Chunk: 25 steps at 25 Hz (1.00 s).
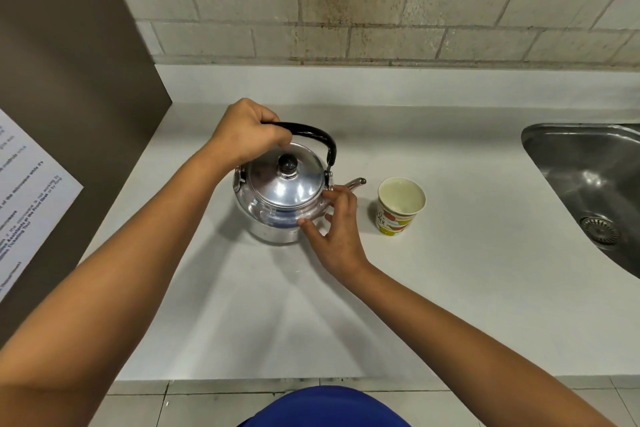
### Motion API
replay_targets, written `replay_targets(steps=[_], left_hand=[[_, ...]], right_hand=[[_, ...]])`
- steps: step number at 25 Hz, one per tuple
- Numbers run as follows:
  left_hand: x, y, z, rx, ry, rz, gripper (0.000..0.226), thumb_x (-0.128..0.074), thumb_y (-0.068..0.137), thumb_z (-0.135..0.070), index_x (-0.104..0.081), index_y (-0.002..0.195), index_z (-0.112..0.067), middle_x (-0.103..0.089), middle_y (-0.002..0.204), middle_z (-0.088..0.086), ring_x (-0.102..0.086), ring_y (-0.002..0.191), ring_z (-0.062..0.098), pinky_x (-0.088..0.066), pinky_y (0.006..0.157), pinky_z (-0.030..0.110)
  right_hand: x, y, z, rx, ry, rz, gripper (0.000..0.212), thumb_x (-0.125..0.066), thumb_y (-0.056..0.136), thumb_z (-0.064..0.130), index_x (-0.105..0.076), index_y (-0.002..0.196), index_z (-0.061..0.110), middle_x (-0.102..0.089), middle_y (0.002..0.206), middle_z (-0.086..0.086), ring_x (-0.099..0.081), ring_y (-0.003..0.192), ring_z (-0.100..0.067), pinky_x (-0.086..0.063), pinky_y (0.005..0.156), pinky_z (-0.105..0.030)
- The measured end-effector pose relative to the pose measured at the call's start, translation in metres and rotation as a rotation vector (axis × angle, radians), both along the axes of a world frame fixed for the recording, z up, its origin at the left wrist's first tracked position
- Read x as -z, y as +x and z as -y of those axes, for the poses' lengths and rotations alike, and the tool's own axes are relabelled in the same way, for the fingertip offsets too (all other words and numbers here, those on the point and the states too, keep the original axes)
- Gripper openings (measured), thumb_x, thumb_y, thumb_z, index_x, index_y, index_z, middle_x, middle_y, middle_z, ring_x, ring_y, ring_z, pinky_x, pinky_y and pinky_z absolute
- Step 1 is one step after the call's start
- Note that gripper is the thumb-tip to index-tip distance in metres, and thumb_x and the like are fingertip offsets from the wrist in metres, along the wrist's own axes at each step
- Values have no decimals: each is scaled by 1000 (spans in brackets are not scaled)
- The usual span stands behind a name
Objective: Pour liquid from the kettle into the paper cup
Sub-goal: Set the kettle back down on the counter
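A shiny metal kettle with a black knob on its lid stands upright on the white counter. Its spout points right, toward a paper cup that stands upright a short way off, with pale liquid low inside. My left hand is closed around the left end of the kettle's black arched handle. My right hand rests its spread fingertips against the kettle's right side, just below the spout, and partly hides the body there.
A steel sink with a drain is sunk into the counter at the right. A brown panel with a printed notice stands along the left. A pale brick wall runs behind the counter.
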State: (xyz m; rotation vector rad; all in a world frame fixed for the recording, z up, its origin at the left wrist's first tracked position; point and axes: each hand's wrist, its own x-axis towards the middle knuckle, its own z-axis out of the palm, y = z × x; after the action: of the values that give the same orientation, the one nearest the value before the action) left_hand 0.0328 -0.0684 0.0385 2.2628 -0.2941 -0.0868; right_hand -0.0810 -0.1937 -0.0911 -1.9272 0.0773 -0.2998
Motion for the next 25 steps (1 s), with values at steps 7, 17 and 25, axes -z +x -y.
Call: replay_targets(steps=[7, 17, 25], left_hand=[[11, 0, -9, -16, -46, -37, 6, -60, 45, -21, -58, 43, -16, -38, 40, -2, -35, 45, 12, -29, 47, 20], [26, 4, -21, -31, -99, -74, 15, -63, 50, -17, -56, 37, -20, -36, 29, -11, -35, 41, 5, -30, 48, 21], [38, 3, -29, -39, -139, -55, 22, -66, 60, -9, -57, 44, -21, -41, 32, -11, -37, 37, 2, -30, 39, 11]], right_hand=[[5, -1, -4, -10, -26, -16, 51, -67, 77, 17, -38, 118, 9, -28, 134, -15, -40, 121, -26, -41, 101, -47], [8, -4, -8, -15, -81, -22, 49, -66, 77, 18, -39, 118, 8, -30, 133, -15, -39, 116, -17, -42, 100, -35], [14, -5, -11, 0, -80, -11, 45, -63, 80, 19, -40, 117, 9, -31, 129, -9, -42, 101, 4, -38, 95, -22]])
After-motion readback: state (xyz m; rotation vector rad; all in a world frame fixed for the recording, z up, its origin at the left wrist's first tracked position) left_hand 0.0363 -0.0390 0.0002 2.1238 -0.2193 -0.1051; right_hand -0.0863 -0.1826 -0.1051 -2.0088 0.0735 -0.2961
